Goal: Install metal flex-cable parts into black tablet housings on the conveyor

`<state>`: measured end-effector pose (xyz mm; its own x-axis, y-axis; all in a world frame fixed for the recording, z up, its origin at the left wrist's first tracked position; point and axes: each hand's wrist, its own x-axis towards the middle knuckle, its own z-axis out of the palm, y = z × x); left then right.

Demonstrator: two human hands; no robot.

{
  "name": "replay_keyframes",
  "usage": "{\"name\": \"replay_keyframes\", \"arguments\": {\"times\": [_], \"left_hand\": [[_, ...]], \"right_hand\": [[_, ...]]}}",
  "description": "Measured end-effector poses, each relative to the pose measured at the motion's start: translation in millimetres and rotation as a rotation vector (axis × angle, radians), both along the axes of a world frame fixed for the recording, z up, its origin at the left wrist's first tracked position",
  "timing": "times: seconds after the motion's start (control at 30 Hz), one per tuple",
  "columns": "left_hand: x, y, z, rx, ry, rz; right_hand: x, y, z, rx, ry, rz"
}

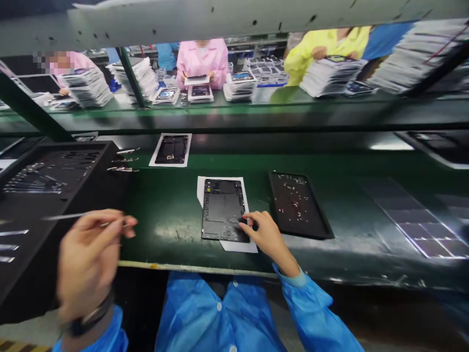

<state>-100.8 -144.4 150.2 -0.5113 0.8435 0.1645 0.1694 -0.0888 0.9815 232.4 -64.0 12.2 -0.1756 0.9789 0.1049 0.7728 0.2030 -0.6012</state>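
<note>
My left hand is raised at the left, blurred, its thumb and forefinger pinched on a thin pale strip that sticks out to the left. What kind of thing the strip is, I cannot make out. My right hand is at the right edge of an opened black tablet housing. Its thumb and forefinger are drawn together there, and whatever lies between the tips is too small to name. White paper shows beneath the housing, which lies flat on the green bench.
Left stands a black tray with several thin silvery parts. A shallow black tray with small scattered bits lies right of the housing. Another housing on paper sits farther back. Across the bench, people work among stacks of paper-layered pieces.
</note>
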Motion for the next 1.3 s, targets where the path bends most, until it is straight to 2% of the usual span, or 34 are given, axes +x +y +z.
{"name": "replay_keyframes", "arguments": {"times": [0.07,0.2,0.33,0.47,0.8,1.0,1.3], "left_hand": [[34,35,-23.5,-0.041,-0.18,-0.186],[87,84,-65.9,-0.229,-0.286,-0.507],[116,106,-102.4,-0.369,-0.309,-0.699],[134,115,-124.0,-0.459,-0.344,-0.782],[145,118,-136.3,-0.519,-0.349,-0.887],[145,118,-139.9,-0.537,-0.327,-0.921],[145,118,-137.3,-0.557,-0.284,-0.902]], "right_hand": [[-9,12,-6.0,-0.031,-0.086,-0.015],[-14,21,-3.4,-0.107,-0.112,0.026],[-9,13,-0.7,-0.205,0.132,0.04],[-3,3,-0.9,-0.354,0.407,0.02],[-6,0,-0.2,-0.432,0.611,0.013],[-5,-2,-2.1,-0.369,0.519,0.011],[-2,-1,-3.5,-0.376,0.529,-0.003]]}}
